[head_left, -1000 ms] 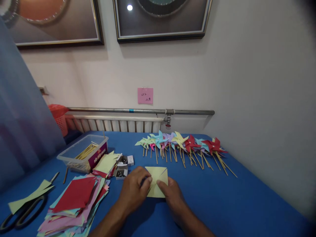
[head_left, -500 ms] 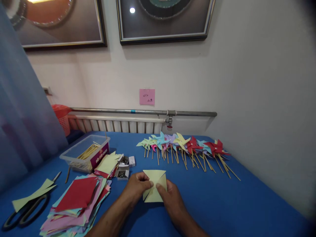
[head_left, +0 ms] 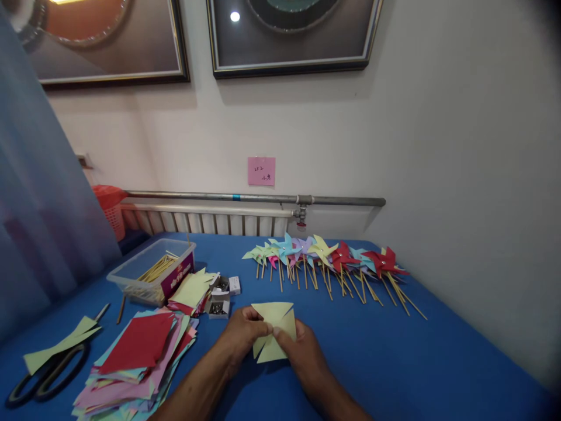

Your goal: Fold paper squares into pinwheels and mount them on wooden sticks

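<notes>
A pale yellow paper square (head_left: 276, 346), slit inward from its corners, is held up between both hands above the blue tabletop. My left hand (head_left: 242, 334) pinches its left side, thumb near the middle of the sheet. From the right, my right hand (head_left: 305, 354) grips the opposite side, its thumb tip almost meeting the left one at the centre. Fingers behind the paper are hidden. Two small open boxes of metal pins (head_left: 218, 308) sit just beyond my left hand. To its left lies a stack of coloured paper squares (head_left: 138, 345), red on top.
Finished paper pinwheels (head_left: 324, 251) on sticks lie in a row at the back right. A clear plastic tub (head_left: 153, 272) holds sticks. Yellow paper pieces (head_left: 195, 289) lie beside it. Black-handled scissors (head_left: 61, 371) rest at left under cut yellow paper (head_left: 65, 345). A blue curtain (head_left: 48, 187) hangs left.
The yellow square has tilted slightly and its slits have spread a little wider. My right thumb has shifted slightly left, toward the left thumb. Everything else stays in place.
</notes>
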`<state>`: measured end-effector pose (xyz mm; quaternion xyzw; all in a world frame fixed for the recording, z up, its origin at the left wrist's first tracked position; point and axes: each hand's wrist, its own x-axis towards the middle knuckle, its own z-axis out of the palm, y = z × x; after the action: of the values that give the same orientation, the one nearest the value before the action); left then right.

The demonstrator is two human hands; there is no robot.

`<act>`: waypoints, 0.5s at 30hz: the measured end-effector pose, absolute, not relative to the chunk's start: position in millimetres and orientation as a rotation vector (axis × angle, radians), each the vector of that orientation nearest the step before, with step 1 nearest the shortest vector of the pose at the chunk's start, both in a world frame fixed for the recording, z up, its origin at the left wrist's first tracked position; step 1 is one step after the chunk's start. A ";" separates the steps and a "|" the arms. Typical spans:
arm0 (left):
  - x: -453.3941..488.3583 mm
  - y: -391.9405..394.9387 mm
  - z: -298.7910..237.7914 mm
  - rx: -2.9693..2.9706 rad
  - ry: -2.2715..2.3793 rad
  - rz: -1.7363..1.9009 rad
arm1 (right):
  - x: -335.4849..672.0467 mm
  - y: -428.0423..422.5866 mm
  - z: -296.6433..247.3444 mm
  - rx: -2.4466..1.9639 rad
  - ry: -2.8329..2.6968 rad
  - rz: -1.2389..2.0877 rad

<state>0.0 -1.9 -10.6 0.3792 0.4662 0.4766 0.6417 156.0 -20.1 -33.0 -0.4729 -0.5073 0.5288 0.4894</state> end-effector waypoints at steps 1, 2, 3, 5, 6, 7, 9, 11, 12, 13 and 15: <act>0.4 -2.5 -9.6 0.867 1.052 1.080 | 155.9 -19.6 -32.3 -1.149 -1.226 1.289; 0.7 -3.2 -8.8 0.872 1.033 1.072 | 155.7 -19.2 -31.4 -1.144 -1.221 1.294; 0.8 -3.8 -8.1 0.881 1.011 1.063 | 155.5 -19.0 -30.5 -1.136 -1.217 1.301; 0.1 -4.8 -7.1 0.900 0.977 1.053 | 155.4 -18.6 -29.2 -1.126 -1.211 1.317; -0.7 -5.0 -6.7 0.911 0.968 1.057 | 155.6 -18.5 -29.1 -1.121 -1.215 1.326; -2.0 -4.9 -6.1 0.920 0.970 1.069 | 155.8 -18.3 -29.3 -1.117 -1.223 1.337; -5.9 -4.0 -4.1 0.943 0.999 1.094 | 156.5 -18.1 -30.5 -1.112 -1.241 1.358; -11.3 -2.8 -0.2 0.995 1.041 1.103 | 157.2 -18.1 -31.2 -1.105 -1.265 1.377; -14.5 -2.3 2.4 1.035 1.056 1.098 | 157.6 -18.3 -30.8 -1.103 -1.275 1.382; -17.7 -2.0 5.4 1.081 1.061 1.084 | 157.9 -18.8 -29.8 -1.101 -1.283 1.385; -23.9 -2.1 11.5 1.166 1.045 1.041 | 158.4 -20.4 -25.8 -1.091 -1.303 1.396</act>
<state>-23.9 -2.1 11.5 0.5009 0.4488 0.4473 0.5896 158.4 -20.4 -25.8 -0.4422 -0.5280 0.5655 0.4537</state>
